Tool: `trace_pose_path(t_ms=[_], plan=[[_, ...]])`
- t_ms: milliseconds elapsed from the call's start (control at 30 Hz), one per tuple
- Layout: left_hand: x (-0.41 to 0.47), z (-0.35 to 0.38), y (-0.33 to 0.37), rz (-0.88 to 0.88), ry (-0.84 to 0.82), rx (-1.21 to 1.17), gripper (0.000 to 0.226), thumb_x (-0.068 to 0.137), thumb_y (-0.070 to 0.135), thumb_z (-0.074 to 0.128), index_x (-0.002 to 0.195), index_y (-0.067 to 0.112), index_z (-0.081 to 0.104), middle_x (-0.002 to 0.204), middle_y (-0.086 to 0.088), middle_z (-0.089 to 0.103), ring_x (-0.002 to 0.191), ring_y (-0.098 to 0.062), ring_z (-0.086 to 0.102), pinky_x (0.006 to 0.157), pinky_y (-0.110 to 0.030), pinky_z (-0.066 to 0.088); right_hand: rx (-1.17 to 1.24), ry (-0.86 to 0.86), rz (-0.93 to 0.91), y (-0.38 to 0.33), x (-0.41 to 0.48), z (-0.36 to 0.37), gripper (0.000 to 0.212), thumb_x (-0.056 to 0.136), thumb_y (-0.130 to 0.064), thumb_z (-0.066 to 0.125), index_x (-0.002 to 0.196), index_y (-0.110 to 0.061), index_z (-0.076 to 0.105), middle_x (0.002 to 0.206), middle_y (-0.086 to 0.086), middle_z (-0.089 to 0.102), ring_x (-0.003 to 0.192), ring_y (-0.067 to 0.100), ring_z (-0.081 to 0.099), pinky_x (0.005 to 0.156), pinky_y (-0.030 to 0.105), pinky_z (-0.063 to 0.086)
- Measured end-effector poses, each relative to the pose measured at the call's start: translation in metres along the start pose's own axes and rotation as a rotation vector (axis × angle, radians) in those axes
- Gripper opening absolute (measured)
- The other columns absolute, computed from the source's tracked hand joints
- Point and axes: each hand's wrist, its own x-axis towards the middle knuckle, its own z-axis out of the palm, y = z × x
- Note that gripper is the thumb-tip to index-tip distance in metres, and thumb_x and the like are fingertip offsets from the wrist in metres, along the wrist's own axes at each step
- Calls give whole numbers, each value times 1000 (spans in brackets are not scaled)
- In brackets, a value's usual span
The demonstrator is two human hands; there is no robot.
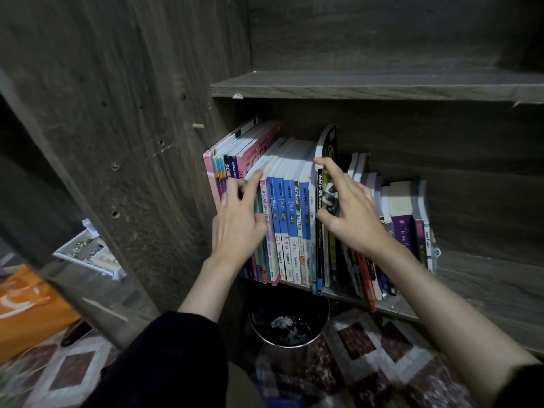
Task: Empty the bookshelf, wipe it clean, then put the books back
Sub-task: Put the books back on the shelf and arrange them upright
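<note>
A row of books stands on the dark wooden bookshelf board [482,278], pushed towards its left end. Several blue-spined books [290,219] sit in the middle of the row, with pink science books [259,142] to their left. My left hand [238,222] grips some thin teal books [258,201] just left of the blue ones, index finger on their top edge and thumb on the spines. My right hand [353,219] pinches a black and yellow book [328,142] just right of the blue ones. More books [403,219] lean to its right.
The upper shelf [368,85] is bare. A black waste bin [288,325] stands on the patterned floor [382,363] under the books. The cabinet's side panel [132,142] rises at the left, with a white tray [88,254] and an orange bag [26,310] beyond it.
</note>
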Motion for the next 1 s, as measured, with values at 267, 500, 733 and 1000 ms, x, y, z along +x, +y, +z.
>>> trace_pose_path(t_ms=[267,500,733,1000], plan=[[7,-6,0,-21,-45,-102,66,82,12,59,141,24,32,107,6,25,70,-8,45,52,-16,31,-3,-2,4,1,0,0,82,82,-16,57,145,-43,12,141,2,44,124,11,38,106,29,9],[7,-13,11,-85,-63,-114,60,83,12,58,137,23,35,107,3,27,90,-13,45,62,-23,36,0,-21,-1,1,-1,-1,79,82,-20,55,145,-43,13,140,0,45,115,4,39,106,29,9],[-6,-3,59,174,-42,-4,65,85,9,51,146,21,32,134,-2,35,121,-16,28,91,-26,37,11,-35,-11,3,1,-2,84,77,-14,53,144,-43,13,149,-1,36,134,11,32,106,28,11],[-22,9,65,141,-32,-27,67,82,8,51,145,20,33,132,-5,43,117,-20,29,90,-34,38,1,-37,-11,4,1,-3,94,70,0,55,144,-41,15,147,-4,37,131,9,34,102,25,14]])
